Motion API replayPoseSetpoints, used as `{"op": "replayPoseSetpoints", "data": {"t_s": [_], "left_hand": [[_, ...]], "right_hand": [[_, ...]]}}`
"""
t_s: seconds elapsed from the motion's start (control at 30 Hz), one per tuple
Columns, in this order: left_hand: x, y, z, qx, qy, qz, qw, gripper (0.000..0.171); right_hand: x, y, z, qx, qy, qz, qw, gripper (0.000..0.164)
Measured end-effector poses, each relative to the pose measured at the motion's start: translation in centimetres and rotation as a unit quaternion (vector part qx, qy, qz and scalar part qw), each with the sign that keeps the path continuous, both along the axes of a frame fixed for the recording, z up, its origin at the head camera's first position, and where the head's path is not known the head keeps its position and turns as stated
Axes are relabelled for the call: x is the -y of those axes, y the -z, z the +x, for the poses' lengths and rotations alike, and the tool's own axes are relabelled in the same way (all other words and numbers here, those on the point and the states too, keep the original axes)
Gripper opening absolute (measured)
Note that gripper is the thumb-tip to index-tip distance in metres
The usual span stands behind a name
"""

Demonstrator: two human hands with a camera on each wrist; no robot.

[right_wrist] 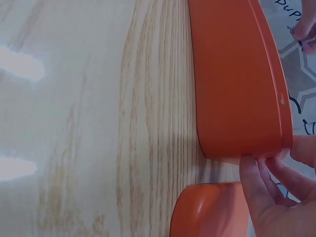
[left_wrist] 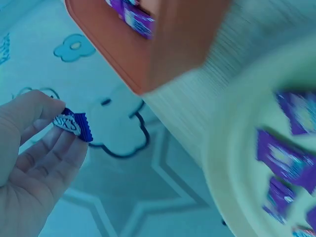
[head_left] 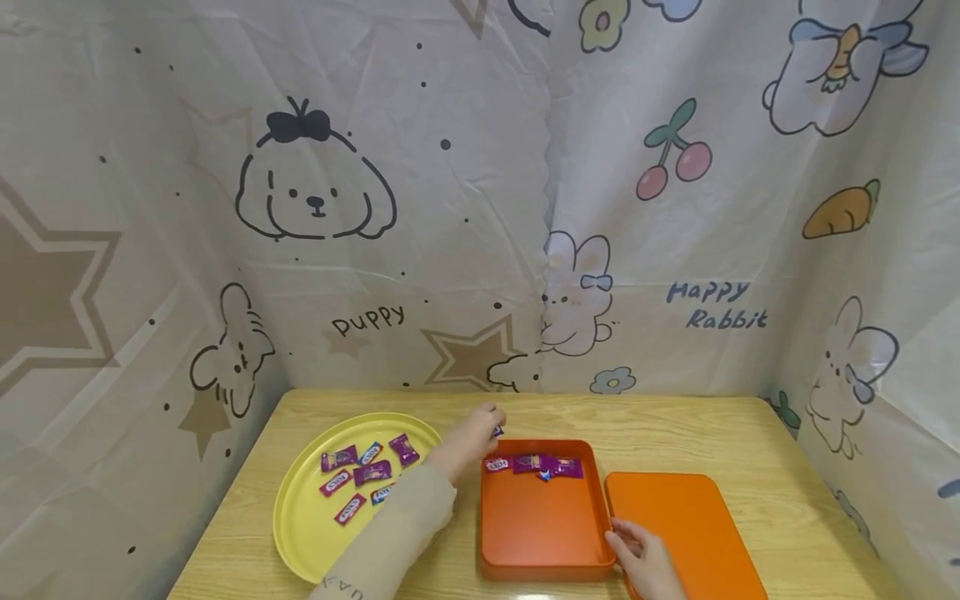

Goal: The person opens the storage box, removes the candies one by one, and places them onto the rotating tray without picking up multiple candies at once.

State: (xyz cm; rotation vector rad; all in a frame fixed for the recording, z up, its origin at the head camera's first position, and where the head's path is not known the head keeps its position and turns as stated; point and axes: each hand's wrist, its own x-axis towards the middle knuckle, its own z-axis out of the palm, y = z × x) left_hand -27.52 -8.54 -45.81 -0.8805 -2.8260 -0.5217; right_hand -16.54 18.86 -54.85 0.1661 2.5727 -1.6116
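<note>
My left hand [head_left: 471, 437] pinches a small wrapped candy [left_wrist: 73, 123] with a dark-blue end between thumb and fingertips, above the far left corner of an orange box [head_left: 547, 525]. Purple, pink and blue wrapped candies [head_left: 532, 464] lie in a row along the box's far wall. At the near right corner of the box, my right hand [head_left: 647, 562] grips the wall, thumb over the rim and fingers against the outside. More candies [head_left: 372, 472] are spread on a round yellow plate [head_left: 300, 533], which my left forearm partly covers.
An orange lid [head_left: 675, 508] lies flat right of the box, its near part behind my right hand. The wooden table [head_left: 795, 517] carries everything. A printed cloth [head_left: 465, 250] hangs around its back and sides.
</note>
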Motion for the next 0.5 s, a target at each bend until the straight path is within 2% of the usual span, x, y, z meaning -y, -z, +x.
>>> {"op": "replayPoseSetpoints", "data": {"t_s": [0.1,0.27,0.4,0.5], "left_hand": [[1.8,0.3,0.4,-0.012,-0.022,0.000,0.9997,0.018],[5.3,0.9,1.1,0.003,-0.094,-0.003,0.9956,0.020],[8.6,1.5,1.5,0.020,-0.155,0.023,0.9875,0.022],[11.3,1.9,1.9,0.036,-0.200,0.043,0.9781,0.024]], "right_hand": [[0.0,0.1,0.0,0.002,0.003,-0.001,1.000,0.040],[-0.1,0.1,0.0,0.000,0.002,0.003,1.000,0.041],[0.0,0.2,0.0,-0.002,0.002,0.006,1.000,0.041],[0.0,0.3,0.0,-0.002,0.003,0.005,1.000,0.040]]}}
